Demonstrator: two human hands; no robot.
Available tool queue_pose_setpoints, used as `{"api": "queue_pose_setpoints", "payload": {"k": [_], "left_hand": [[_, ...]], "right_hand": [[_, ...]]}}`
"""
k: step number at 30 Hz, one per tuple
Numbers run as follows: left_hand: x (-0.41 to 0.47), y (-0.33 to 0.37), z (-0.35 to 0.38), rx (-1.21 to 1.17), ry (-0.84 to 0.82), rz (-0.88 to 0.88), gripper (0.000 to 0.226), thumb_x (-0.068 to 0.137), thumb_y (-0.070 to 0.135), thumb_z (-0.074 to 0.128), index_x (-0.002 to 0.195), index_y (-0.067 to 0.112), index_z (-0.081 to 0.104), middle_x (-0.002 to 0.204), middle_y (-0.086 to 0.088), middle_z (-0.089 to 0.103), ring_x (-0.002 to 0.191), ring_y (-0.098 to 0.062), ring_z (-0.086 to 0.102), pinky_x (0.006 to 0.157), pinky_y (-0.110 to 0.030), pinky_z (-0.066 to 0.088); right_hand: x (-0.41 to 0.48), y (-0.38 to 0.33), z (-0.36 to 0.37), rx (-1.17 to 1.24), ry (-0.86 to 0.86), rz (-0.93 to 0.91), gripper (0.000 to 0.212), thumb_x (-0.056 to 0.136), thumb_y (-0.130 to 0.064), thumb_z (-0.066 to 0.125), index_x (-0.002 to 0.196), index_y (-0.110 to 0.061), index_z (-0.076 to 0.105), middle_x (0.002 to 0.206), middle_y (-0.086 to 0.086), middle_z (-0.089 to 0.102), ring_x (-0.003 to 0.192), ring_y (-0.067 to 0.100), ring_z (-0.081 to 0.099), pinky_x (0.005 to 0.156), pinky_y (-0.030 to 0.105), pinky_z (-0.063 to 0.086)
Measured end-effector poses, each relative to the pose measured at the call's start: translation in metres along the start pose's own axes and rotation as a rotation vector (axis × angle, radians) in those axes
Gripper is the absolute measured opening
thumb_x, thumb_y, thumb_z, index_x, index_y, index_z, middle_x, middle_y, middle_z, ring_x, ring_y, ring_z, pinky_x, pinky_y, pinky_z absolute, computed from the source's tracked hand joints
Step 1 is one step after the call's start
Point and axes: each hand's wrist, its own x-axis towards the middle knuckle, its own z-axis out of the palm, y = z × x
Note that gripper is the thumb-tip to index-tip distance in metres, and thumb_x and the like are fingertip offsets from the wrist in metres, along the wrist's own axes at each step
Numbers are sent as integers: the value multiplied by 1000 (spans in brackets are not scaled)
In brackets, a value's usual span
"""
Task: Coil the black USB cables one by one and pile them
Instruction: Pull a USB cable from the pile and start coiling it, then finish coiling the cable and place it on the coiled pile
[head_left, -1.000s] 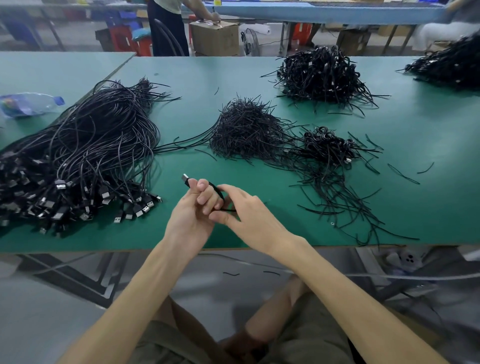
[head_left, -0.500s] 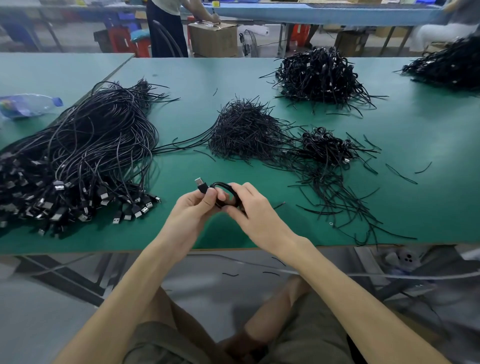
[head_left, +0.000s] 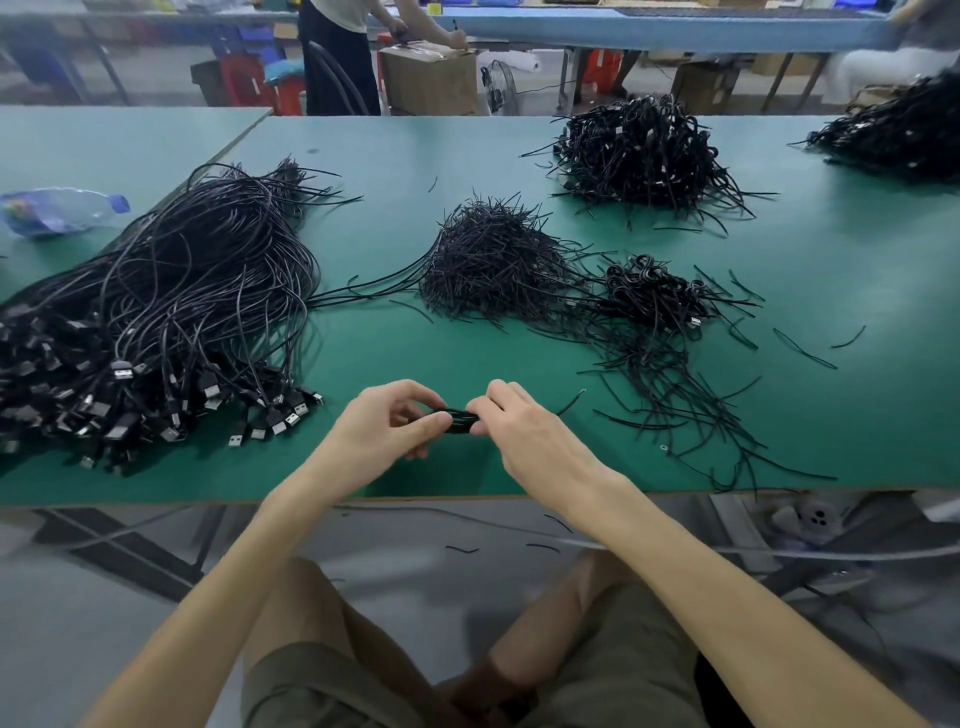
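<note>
A short coiled black USB cable (head_left: 458, 419) is stretched flat between my two hands just above the green table (head_left: 395, 343). My left hand (head_left: 387, 428) pinches its left end and my right hand (head_left: 519, 434) pinches its right end. A large heap of uncoiled USB cables (head_left: 156, 312) with plugs toward me lies at the left. A small pile of coiled cables (head_left: 652, 293) sits right of centre. Behind it a bigger coiled pile (head_left: 641, 153) stands at the far side.
A mound of thin black ties (head_left: 493, 260) sits mid-table, with loose ties (head_left: 675, 395) scattered to the right. A plastic bottle (head_left: 60, 210) lies far left. Another cable pile (head_left: 904, 135) is at the far right. A person stands by a cardboard box (head_left: 428, 75) beyond the table.
The cable's plug end, sticking up a second ago, has been folded into the coil. My hands have drawn apart sideways, flattening the coil between them.
</note>
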Motion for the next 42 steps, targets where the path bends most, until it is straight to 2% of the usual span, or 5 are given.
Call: {"api": "queue_pose_setpoints", "payload": {"k": [6,14,24,33,42], "left_hand": [[10,17,10,544,-239,86,29,109,25,38,94,13,60,84,2,51,75,-15,54,74,-30,37],[21,23,13,319,-288,47,37,109,36,30,83,22,51,75,6,52,66,-11,46,69,-31,40],[52,-9,26,129,269,-39,39,110,38,27,78,21,42,73,6,46,65,-11,40,61,-31,33],[57,-14,36,128,275,33,38,110,40,25,81,22,42,72,8,44,60,-5,38,60,-27,32],[56,-14,33,-48,285,13,40,111,36,25,83,15,43,74,2,36,66,-17,33,66,-39,33]], "right_hand": [[2,2,3,-98,-10,16,29,92,12,53,114,-6,56,110,6,45,106,22,43,78,38,52],[5,6,-6,-211,281,-116,37,83,14,34,91,-1,66,89,12,58,83,30,56,74,40,52],[12,42,-11,-151,513,232,35,92,-20,70,122,-7,58,119,9,57,108,26,53,95,34,41],[41,120,-18,-266,156,844,44,102,-35,57,127,1,52,131,20,51,122,35,46,103,44,35],[35,129,-22,-297,169,787,26,105,-26,51,118,-6,61,124,14,55,119,33,41,101,47,31]]}}
